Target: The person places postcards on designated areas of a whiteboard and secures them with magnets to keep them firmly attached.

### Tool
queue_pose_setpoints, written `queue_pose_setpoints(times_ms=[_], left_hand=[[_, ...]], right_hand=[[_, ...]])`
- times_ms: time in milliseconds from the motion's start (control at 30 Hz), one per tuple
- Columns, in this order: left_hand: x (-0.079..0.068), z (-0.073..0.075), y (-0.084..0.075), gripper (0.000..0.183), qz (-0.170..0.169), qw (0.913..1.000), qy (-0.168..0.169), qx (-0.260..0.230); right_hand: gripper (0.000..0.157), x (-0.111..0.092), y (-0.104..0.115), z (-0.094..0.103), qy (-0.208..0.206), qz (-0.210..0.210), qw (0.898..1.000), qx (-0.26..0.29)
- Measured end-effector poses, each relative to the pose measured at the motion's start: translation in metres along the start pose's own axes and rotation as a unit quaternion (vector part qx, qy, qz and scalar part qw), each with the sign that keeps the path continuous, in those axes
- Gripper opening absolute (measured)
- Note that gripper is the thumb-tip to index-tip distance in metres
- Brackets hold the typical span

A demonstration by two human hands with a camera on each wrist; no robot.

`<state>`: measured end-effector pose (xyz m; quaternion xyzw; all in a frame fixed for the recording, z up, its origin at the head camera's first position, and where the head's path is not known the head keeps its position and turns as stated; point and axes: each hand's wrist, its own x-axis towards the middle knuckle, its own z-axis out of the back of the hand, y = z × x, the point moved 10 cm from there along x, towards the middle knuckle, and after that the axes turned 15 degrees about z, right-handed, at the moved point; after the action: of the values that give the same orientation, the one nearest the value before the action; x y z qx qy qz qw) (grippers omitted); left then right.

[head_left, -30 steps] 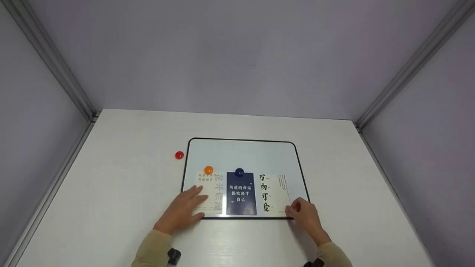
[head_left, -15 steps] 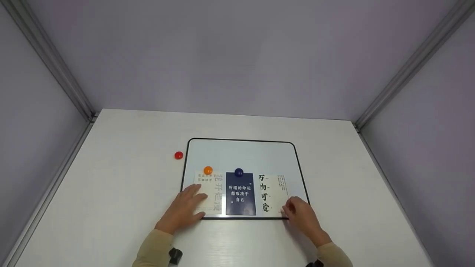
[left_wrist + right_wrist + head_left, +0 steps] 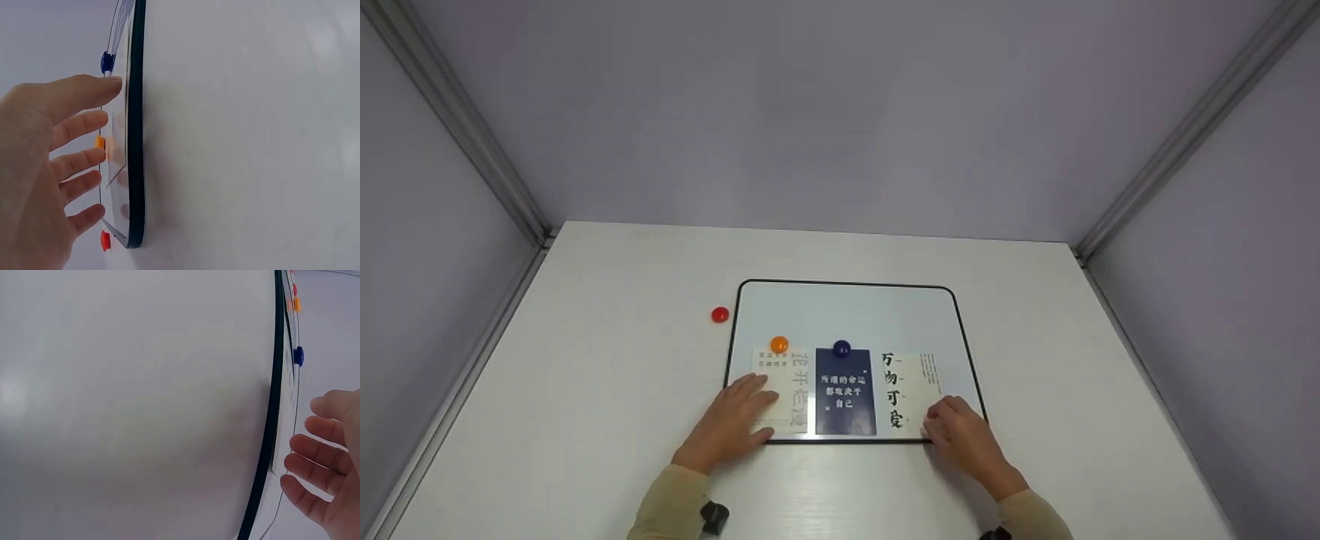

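Note:
Three printed cards lie in a row along the near side of a black-edged whiteboard [image 3: 847, 311]. Under an orange round magnet [image 3: 779, 345] is the left cream card [image 3: 799, 390], and my left hand [image 3: 731, 420] rests at its lower left with the fingers spread. A dark blue magnet [image 3: 841, 349] sits on the top edge of the navy card [image 3: 846, 412]. My right hand [image 3: 964, 435] is over the lower right corner of the right cream card [image 3: 915, 382], hiding that corner. In the right wrist view its fingers [image 3: 318, 453] are loosely bent, with a gap to the thumb.
A red magnet [image 3: 720, 315] lies on the white table [image 3: 622, 337], just left of the whiteboard. Grey walls [image 3: 840, 135] enclose the table at the back and both sides. A black wrist strap [image 3: 714, 517] shows at the left sleeve.
My right hand has shifted a little to the left along the bottom of the right card. The left hand, the magnets and the cards look almost unchanged.

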<state>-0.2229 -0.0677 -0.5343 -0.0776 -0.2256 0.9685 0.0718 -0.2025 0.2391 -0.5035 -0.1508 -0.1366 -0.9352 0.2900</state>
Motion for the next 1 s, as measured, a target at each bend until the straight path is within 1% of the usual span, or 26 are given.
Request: queue_pose_setpoints(times_ms=[133, 167, 233, 433, 567, 667, 800, 1000], left_hand=[[-0.001, 0.003, -0.002, 0.048, -0.003, 1.0000, -0.003, 0.000], [-0.001, 0.003, -0.002, 0.048, -0.002, 1.0000, -0.003, -0.002], [0.000, 0.005, -0.001, 0.049, 0.003, 1.0000, -0.005, -0.003], [0.001, 0.006, 0.004, 0.050, 0.016, 0.9997, -0.015, 0.008], [0.002, 0.009, 0.007, 0.050, 0.017, 0.9995, -0.023, 0.011], [0.002, 0.010, 0.008, 0.050, 0.021, 0.9995, -0.023, 0.004], [0.003, 0.012, 0.011, 0.050, 0.028, 0.9993, -0.023, -0.008], [0.004, 0.015, 0.013, 0.049, 0.027, 0.9992, -0.029, -0.005]], right_hand=[[0.023, -0.001, 0.009, 0.003, -0.029, 0.071, 0.997, -0.021], [0.025, -0.001, 0.010, 0.003, -0.030, 0.083, 0.996, -0.020], [0.030, -0.001, 0.011, 0.001, -0.019, 0.090, 0.996, -0.018], [0.043, -0.004, 0.010, -0.010, 0.055, 0.076, 0.996, 0.006], [0.048, -0.006, 0.008, -0.017, 0.103, 0.054, 0.993, 0.031], [0.050, -0.008, 0.006, -0.021, 0.130, 0.037, 0.989, 0.053], [0.050, -0.008, 0.006, -0.025, 0.146, 0.030, 0.986, 0.072], [0.049, -0.008, 0.006, -0.029, 0.152, 0.026, 0.984, 0.087]])
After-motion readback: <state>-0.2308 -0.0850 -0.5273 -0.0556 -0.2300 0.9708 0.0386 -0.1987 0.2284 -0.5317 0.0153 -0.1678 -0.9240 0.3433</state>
